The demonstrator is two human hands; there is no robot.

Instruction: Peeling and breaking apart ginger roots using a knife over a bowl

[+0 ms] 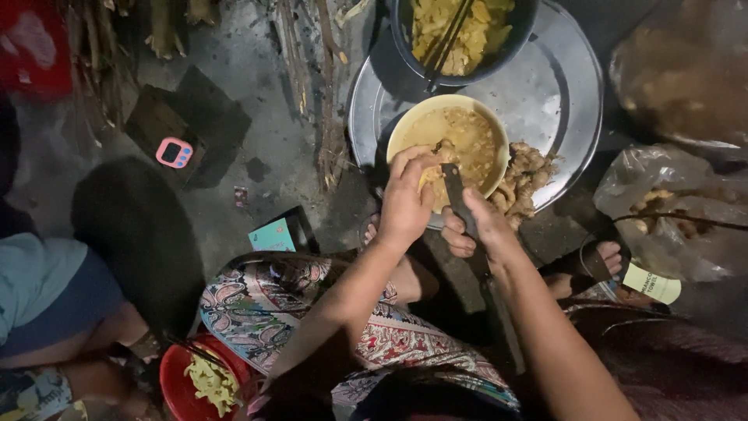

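My left hand [407,199] holds a knobbly piece of ginger [442,150] over the rim of a yellow bowl [405,129] of brownish water. In my right hand [479,222] is a knife [453,191], its dark blade pointing up toward the ginger. A heap of ginger pieces [523,178] lies to the right of the bowl on a round metal tray [557,86]. Both hands are close together above the tray's near edge.
A dark bowl of yellow slices with chopsticks [460,31] sits at the tray's far side. Plastic bags [670,203] lie right. A red bowl of shreds [204,380] is lower left beside another person [70,288]. A pink timer [174,153] rests on the floor.
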